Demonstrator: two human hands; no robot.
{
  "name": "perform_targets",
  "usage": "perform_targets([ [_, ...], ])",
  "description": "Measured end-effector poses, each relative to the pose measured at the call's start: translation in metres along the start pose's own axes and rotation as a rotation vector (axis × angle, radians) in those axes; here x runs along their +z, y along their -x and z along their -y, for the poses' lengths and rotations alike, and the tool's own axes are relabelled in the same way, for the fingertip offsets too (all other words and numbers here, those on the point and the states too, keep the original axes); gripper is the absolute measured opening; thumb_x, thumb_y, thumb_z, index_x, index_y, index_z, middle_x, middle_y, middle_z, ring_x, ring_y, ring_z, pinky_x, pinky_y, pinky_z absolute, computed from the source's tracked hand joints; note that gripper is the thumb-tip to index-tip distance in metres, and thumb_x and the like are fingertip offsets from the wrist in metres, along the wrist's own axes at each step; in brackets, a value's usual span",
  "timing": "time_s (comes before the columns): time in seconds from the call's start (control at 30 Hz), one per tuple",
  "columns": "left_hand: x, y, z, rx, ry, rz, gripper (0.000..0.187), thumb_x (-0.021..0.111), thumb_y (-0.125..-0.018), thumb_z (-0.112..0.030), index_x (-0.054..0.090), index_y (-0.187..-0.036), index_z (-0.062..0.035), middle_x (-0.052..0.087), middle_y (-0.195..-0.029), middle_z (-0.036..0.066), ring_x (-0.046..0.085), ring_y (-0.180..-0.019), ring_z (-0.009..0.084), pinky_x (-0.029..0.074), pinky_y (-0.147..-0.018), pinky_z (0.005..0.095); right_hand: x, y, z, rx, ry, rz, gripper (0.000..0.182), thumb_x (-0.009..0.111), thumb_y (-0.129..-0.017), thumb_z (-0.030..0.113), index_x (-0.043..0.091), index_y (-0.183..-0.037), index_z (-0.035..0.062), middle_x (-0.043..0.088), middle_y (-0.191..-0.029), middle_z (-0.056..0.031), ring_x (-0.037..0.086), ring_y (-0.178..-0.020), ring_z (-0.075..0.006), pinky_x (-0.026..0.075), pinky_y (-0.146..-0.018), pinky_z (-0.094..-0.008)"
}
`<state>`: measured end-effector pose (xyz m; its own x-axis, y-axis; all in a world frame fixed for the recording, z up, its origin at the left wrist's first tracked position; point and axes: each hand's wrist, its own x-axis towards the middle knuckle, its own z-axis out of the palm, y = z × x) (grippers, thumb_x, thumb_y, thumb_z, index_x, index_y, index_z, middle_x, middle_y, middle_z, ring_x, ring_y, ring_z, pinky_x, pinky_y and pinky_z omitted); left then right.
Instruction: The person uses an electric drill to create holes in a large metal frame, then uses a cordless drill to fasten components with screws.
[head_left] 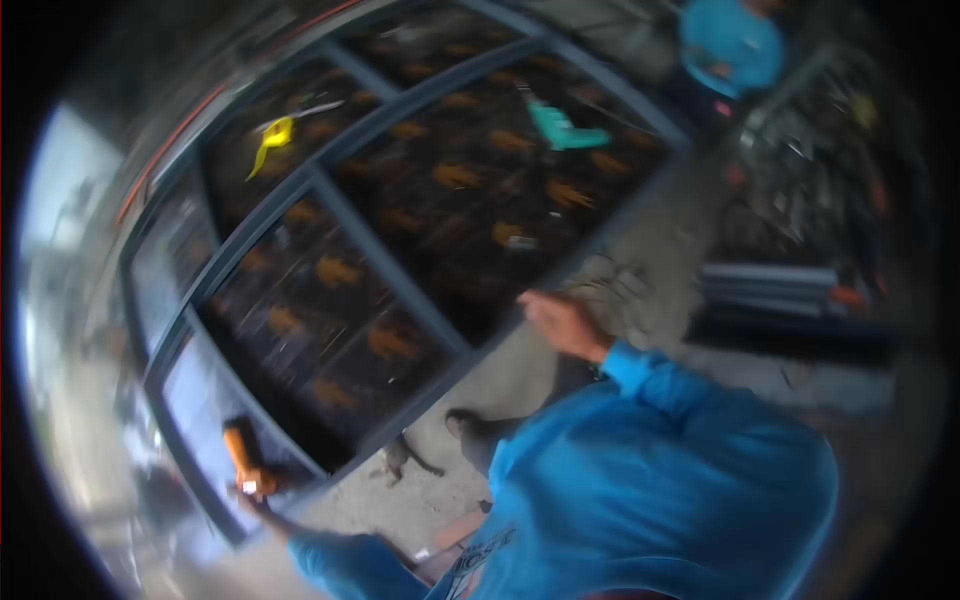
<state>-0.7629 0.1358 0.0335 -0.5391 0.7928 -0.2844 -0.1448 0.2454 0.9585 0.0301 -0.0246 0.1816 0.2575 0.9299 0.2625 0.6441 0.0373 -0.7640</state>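
Note:
At the lower left, my left hand (248, 496) is closed around the near end of an orange and black power tool (237, 450); blur hides its exact kind. The tool is over the near-left corner of a large grey metal frame (395, 265). My right hand (565, 325) hovers by the frame's near edge, fingers loosely apart, and nothing shows in it. Inside the frame lie a yellow tape measure (277, 132) and, farther right, a teal-handled tool (565, 130), perhaps a hand saw.
Grey crossbars divide the frame over a dark surface with orange-brown patches. A cat-like shape (402, 458) is on the concrete floor near my legs. Dark metal bars (770, 290) and clutter fill the right side. Another person in blue (735, 45) is at the top right.

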Motion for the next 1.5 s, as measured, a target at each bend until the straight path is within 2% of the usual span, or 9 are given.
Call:
perform_targets([
  [0.1,0.008,-0.003,-0.013,0.364,-0.238,0.190,0.041,0.055,-0.093,-0.043,0.061,-0.091,-0.0031,0.062,-0.076,0.008,0.060,-0.068,0.0175,0.051,-0.066,0.0338,0.036,0.067,0.049,0.043,0.205,0.366,0.031,0.058,-0.087,0.014,0.062,-0.118,0.0094,0.068,-0.094,-0.0146,0.065,-0.088,-0.0319,0.052,-0.076,-0.0432],
  [0.3,0.075,0.076,-0.049,0.212,-0.172,0.253,0.045,0.056,-0.092,-0.046,0.047,-0.107,-0.0049,0.054,-0.094,0.012,0.056,-0.083,0.0217,0.048,-0.076,0.0372,0.076,0.089,0.079,0.202,0.252,0.441,0.038,0.058,-0.080,0.011,0.061,-0.118,0.0087,0.067,-0.096,-0.0166,0.063,-0.094,-0.0328,0.051,-0.081,-0.0436],
  [0.5,0.201,0.147,-0.079,0.087,-0.070,0.394,0.061,0.056,-0.090,-0.049,0.031,-0.126,-0.0070,0.045,-0.116,0.016,0.052,-0.099,0.0268,0.045,-0.087,0.0413,0.145,0.041,0.136,-0.275,-0.002,0.323,0.050,0.059,-0.075,-0.002,0.055,-0.125,-0.0003,0.062,-0.114,-0.0169,0.057,-0.111,-0.0308,0.045,-0.097,-0.0400],
  [0.77,0.219,0.317,-0.149,-0.058,-0.157,0.397,0.091,0.058,-0.089,-0.053,0.009,-0.152,-0.0099,0.033,-0.145,0.022,0.046,-0.122,0.0336,0.041,-0.103,0.0467,0.134,0.021,0.203,-0.847,0.244,0.224,0.083,0.057,-0.081,0.006,0.014,-0.151,0.0142,0.012,-0.154,-0.0244,0.017,-0.143,-0.0384,0.015,-0.117,-0.0566],
  [0.9,0.284,0.444,-0.155,-0.297,0.155,0.698,0.064,0.054,-0.094,-0.039,0.034,-0.140,0.0002,0.045,-0.136,0.020,0.048,-0.119,0.0321,0.044,-0.096,0.0471,0.066,0.073,0.168,-0.830,0.557,0.099,0.058,0.048,-0.091,0.022,0.034,-0.146,0.0133,0.049,-0.133,-0.0190,0.059,-0.107,-0.0326,0.042,-0.100,-0.0488],
  [1.0,0.296,0.444,-0.116,-0.333,0.094,1.032,0.062,0.053,-0.095,-0.039,0.035,-0.139,0.0002,0.049,-0.131,0.021,0.051,-0.114,0.0302,0.046,-0.092,0.0471,0.026,0.116,0.150,-0.669,0.509,0.186,0.061,0.049,-0.090,0.026,0.032,-0.146,0.0081,0.053,-0.129,-0.0167,0.060,-0.099,-0.0279,0.044,-0.093,-0.0406],
  [1.1,0.326,0.441,-0.087,-0.990,0.073,0.924,0.063,0.057,-0.092,-0.035,0.035,-0.140,-0.0019,0.054,-0.126,0.020,0.055,-0.111,0.0284,0.046,-0.094,0.0447,0.037,0.166,0.136,-0.393,0.328,0.251,0.068,0.053,-0.088,0.032,0.030,-0.147,0.0080,0.052,-0.132,-0.0182,0.061,-0.105,-0.0310,0.046,-0.092,-0.0423],
  [1.2,0.356,0.500,-0.107,-1.051,0.191,1.030,0.027,0.061,-0.089,-0.025,0.050,-0.071,-0.0081,0.054,-0.063,0.004,0.051,-0.057,0.0184,0.049,-0.062,0.0345,0.026,0.194,0.151,0.222,-0.197,0.169,0.071,0.054,-0.088,0.033,0.025,-0.148,0.0098,0.054,-0.129,-0.0181,0.062,-0.103,-0.0345,0.050,-0.084,-0.0451],
  [1.5,0.431,0.588,-0.025,-1.029,-0.020,1.098,0.022,0.060,-0.088,-0.022,0.052,-0.072,-0.0077,0.056,-0.061,0.008,0.056,-0.058,0.0247,0.050,-0.063,0.0389,-0.093,0.218,0.083,0.039,0.383,0.214,0.061,0.049,-0.088,0.018,0.033,-0.145,0.0054,0.057,-0.106,-0.0111,0.062,-0.091,-0.0264,0.050,-0.080,-0.0374],
])
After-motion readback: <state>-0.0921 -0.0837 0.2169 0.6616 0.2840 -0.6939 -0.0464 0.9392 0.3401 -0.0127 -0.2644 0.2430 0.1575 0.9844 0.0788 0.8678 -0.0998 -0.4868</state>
